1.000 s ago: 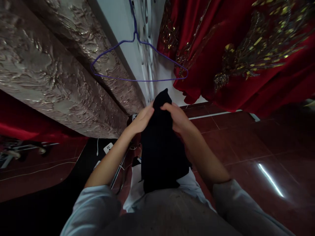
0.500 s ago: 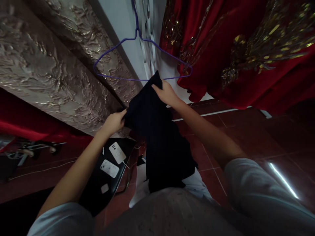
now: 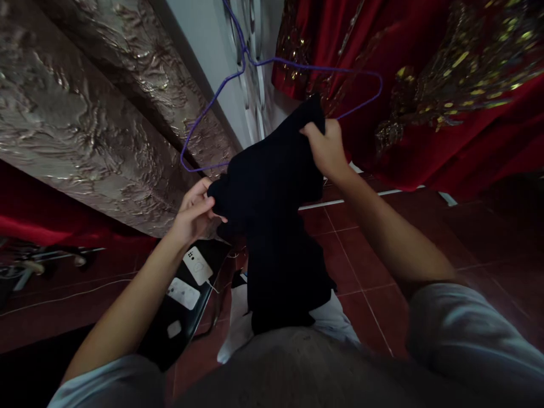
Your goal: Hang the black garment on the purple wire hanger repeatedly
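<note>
Two hands, left [image 3: 193,212] and right [image 3: 327,150], on dark garment [image 3: 272,226], apparently against hanger [image 3: 278,59].

Upper body: one loose, short-sleeved top [image 3: 297,368], pale grey and plain, seen in dim light. The left sleeve [image 3: 106,385] ends above the elbow. Its hem is soft, rounded and unmarked, and reads slightly bluish-white. The right sleeve [image 3: 467,334] is the same cloth, with shallow folds running toward the shoulder. The front of the top shows faint darker speckling near the centre; print or shadow, cannot be told. The forearms are bare from the hems to the wrists. The left hand [image 3: 193,212] and right hand [image 3: 327,150] are bare. Below the top, white cloth [image 3: 335,317] shows at leg level; its cut, and whether it is worn, cannot be told.
</note>
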`<act>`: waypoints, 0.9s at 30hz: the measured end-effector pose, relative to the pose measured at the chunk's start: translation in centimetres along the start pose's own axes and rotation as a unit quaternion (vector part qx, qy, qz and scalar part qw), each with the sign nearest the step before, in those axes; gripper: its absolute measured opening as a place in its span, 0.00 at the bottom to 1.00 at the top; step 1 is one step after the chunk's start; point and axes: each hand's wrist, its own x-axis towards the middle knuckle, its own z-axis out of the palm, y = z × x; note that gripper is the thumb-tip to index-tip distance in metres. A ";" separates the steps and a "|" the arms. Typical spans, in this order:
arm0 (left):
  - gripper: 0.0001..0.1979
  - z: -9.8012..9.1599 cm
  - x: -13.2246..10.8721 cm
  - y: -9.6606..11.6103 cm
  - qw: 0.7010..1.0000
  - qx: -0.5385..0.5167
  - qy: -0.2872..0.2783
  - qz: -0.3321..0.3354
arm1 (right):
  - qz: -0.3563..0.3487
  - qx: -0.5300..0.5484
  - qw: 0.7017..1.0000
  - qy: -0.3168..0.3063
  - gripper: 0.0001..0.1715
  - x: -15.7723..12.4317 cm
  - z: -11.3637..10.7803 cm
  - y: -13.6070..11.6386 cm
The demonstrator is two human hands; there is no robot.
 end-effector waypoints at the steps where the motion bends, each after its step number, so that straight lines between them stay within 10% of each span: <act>1: 0.15 -0.5 0.2 0.2 0.993 0.109 -0.028 0.020 | -0.010 -0.012 1.000 0.001 0.26 0.1 -0.8 -0.3; 5: 0.17 -2.9 1.0 -0.4 0.852 0.506 -0.131 0.041 | -0.060 -0.047 0.997 -0.015 0.27 -0.3 -3.4 -1.9; 9: 0.15 -5.2 1.5 -0.4 0.784 0.615 -0.076 0.042 | -0.082 -0.070 0.994 -0.035 0.24 -1.1 -3.7 -2.5; 14: 0.13 -6.1 2.6 2.8 0.818 0.557 0.055 0.134 | -0.070 -0.092 0.993 -0.034 0.23 -1.4 -2.5 -1.6; 20: 0.13 -4.0 2.2 5.5 0.905 0.408 0.050 0.109 | -0.052 -0.078 0.995 -0.034 0.19 -1.5 -1.7 -0.4; 27: 0.14 -5.8 1.8 2.5 0.855 0.512 -0.076 0.028 | -0.059 -0.115 0.991 -0.027 0.22 -1.1 -2.6 -1.4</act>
